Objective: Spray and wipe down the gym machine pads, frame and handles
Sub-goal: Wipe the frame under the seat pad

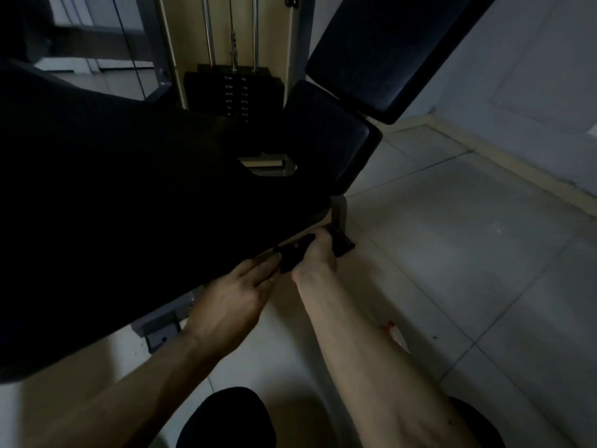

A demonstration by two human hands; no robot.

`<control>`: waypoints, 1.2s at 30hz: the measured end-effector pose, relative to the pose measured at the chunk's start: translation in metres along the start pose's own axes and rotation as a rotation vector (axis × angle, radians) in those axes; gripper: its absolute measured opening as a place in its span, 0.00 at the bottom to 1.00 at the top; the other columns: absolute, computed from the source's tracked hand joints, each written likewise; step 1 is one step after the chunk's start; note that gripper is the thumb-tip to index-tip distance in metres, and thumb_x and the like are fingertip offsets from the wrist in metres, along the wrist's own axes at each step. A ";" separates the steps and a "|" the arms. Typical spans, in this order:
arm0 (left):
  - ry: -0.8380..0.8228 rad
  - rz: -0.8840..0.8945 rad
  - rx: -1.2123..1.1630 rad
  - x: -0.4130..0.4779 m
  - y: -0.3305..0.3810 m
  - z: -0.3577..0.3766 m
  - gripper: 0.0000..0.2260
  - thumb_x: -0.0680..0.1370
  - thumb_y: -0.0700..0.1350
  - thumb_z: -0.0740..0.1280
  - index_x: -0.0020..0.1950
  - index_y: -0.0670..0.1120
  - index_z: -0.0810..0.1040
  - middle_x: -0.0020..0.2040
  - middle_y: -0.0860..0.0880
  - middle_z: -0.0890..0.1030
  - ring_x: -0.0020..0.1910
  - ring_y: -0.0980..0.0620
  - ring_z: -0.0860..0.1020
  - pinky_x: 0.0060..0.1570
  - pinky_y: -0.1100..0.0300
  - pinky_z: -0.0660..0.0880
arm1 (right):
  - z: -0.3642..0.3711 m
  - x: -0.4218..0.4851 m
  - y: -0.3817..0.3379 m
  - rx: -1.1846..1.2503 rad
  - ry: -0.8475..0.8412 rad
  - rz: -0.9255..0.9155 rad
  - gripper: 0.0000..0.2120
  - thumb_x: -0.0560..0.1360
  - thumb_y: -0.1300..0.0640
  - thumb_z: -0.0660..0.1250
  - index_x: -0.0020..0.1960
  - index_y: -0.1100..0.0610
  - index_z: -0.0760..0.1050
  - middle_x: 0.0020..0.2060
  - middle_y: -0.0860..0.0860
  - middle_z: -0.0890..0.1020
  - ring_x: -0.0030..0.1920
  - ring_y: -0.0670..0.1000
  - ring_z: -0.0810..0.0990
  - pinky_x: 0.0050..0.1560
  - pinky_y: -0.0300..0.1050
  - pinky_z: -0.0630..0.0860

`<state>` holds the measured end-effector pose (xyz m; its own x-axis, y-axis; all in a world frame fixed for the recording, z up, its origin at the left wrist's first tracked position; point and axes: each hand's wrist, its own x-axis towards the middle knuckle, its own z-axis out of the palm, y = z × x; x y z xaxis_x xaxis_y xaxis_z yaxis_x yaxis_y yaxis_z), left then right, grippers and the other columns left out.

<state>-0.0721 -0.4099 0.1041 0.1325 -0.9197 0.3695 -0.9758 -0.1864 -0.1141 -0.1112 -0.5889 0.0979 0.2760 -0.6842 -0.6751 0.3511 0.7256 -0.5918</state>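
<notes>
Large pad [113,195]: black, fills the left half of the frame; its lower edge slants toward lower left and overhangs a grey frame bracket [161,331].
Weight stack [232,92]: top centre, behind the pad.
Left hand [239,286]: lower centre, at the pad's lower edge; fingers stretched toward the dark object, grasp cannot be told.
Dark object [292,258]: between the hands, too dim to identify.
Right hand [318,258]: fingers clenched round the dark object, beside the grey frame post [339,218].
Back pad [387,53]: upper right, tilted.
Floor [468,253]: pale tiles, open room rightward to the wall.
</notes>
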 end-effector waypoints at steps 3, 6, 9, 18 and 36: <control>-0.007 -0.053 -0.012 -0.013 -0.006 0.005 0.26 0.67 0.33 0.80 0.65 0.42 0.83 0.68 0.43 0.80 0.63 0.42 0.81 0.54 0.46 0.83 | -0.015 0.007 0.007 0.081 -0.191 0.004 0.07 0.74 0.55 0.69 0.39 0.54 0.76 0.34 0.50 0.75 0.34 0.52 0.77 0.41 0.46 0.75; 0.012 -0.158 -0.045 -0.017 -0.001 0.005 0.29 0.66 0.31 0.78 0.67 0.44 0.82 0.67 0.46 0.81 0.63 0.45 0.82 0.52 0.50 0.82 | -0.024 0.003 0.007 0.160 -0.286 0.033 0.09 0.75 0.50 0.70 0.44 0.56 0.79 0.37 0.51 0.79 0.39 0.53 0.81 0.50 0.47 0.78; -0.064 -0.251 -0.098 -0.012 0.007 0.001 0.29 0.69 0.31 0.76 0.69 0.46 0.81 0.68 0.49 0.81 0.64 0.45 0.81 0.53 0.51 0.82 | -0.034 0.002 -0.002 0.064 -0.220 0.060 0.32 0.68 0.34 0.76 0.63 0.55 0.81 0.57 0.57 0.85 0.61 0.60 0.83 0.66 0.59 0.76; -0.136 -0.318 -0.132 -0.007 0.014 -0.003 0.24 0.70 0.32 0.76 0.65 0.45 0.83 0.67 0.47 0.81 0.60 0.43 0.82 0.48 0.48 0.84 | -0.031 -0.043 -0.018 -0.461 -0.062 -0.054 0.16 0.78 0.53 0.67 0.64 0.57 0.77 0.54 0.58 0.82 0.55 0.59 0.81 0.62 0.56 0.80; -0.026 -0.259 -0.165 -0.016 0.009 0.006 0.26 0.70 0.32 0.75 0.68 0.46 0.81 0.66 0.48 0.81 0.60 0.44 0.82 0.48 0.50 0.84 | -0.032 -0.036 0.022 -0.050 -0.211 0.040 0.18 0.77 0.46 0.73 0.61 0.55 0.79 0.50 0.55 0.85 0.51 0.57 0.84 0.60 0.54 0.79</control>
<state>-0.0825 -0.3987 0.0916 0.3827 -0.8581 0.3423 -0.9238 -0.3591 0.1326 -0.1422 -0.5459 0.0947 0.4717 -0.6515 -0.5942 0.2926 0.7514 -0.5915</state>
